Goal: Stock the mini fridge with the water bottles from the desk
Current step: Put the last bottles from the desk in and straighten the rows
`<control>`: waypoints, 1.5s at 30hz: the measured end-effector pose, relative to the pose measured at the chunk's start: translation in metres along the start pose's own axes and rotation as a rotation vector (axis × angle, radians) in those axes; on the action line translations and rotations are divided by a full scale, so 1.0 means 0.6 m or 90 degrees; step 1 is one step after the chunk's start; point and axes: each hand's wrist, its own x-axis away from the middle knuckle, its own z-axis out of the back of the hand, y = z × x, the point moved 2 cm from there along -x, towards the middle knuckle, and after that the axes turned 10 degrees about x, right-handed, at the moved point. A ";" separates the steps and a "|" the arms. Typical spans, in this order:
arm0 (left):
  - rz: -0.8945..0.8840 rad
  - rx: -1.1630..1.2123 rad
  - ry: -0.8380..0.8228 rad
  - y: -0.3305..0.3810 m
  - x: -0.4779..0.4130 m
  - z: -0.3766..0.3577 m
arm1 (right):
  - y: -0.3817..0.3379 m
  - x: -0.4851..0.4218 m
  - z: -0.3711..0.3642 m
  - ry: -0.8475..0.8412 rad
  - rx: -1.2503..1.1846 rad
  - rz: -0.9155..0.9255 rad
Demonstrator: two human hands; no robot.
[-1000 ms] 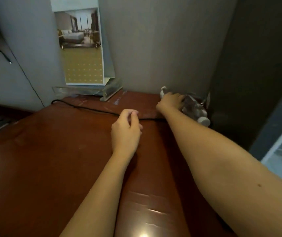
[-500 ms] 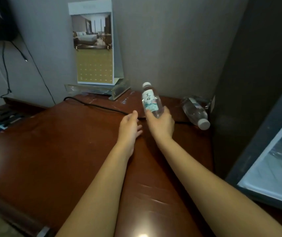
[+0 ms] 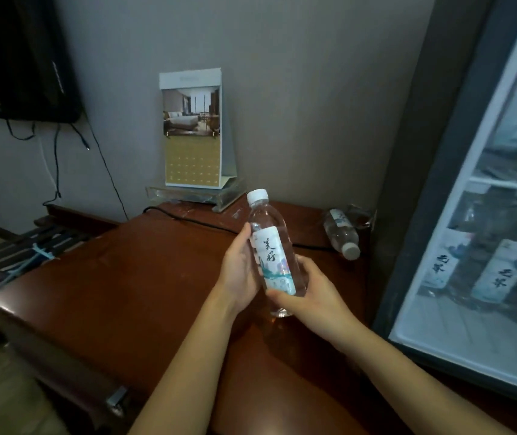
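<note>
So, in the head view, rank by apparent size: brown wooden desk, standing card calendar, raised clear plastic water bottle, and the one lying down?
1. brown wooden desk
2. standing card calendar and raised clear plastic water bottle: alike, the bottle being nearer
3. lying clear plastic water bottle

Reading 美好 in black brush strokes, one character above the other, on the white label of the upright bottle (image 3: 274, 255) over the worktop (image 3: 125, 277). Carrying a blue-green picture below those characters on the same label, with no legible words in it. Showing dark brush characters on the white labels of the shelved bottles (image 3: 498, 274) inside the fridge (image 3: 433, 215), too blurred to be made out. Bearing dark marks on the label of the lying bottle (image 3: 340, 232) on the worktop, too small to read. Displaying a faint header line and a grid of small marks on the calendar (image 3: 192, 133), neither legible.
</note>
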 end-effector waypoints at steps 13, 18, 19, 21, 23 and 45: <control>-0.064 -0.230 -0.048 0.027 0.122 -0.126 | -0.059 0.141 0.091 -0.015 -0.113 0.065; -0.055 -0.307 -0.061 0.013 0.147 -0.177 | -0.069 0.185 0.135 0.009 -0.134 0.072; -0.050 -0.320 -0.066 0.009 0.151 -0.189 | -0.070 0.191 0.146 0.025 -0.133 0.074; -0.037 -0.347 -0.084 -0.001 0.157 -0.217 | -0.072 0.203 0.173 0.066 -0.118 0.082; -0.019 -0.384 -0.113 -0.013 0.163 -0.249 | -0.071 0.214 0.204 0.109 -0.109 0.093; -0.208 -0.548 -0.272 -0.129 0.049 -0.560 | -0.052 0.208 0.469 0.449 0.012 0.133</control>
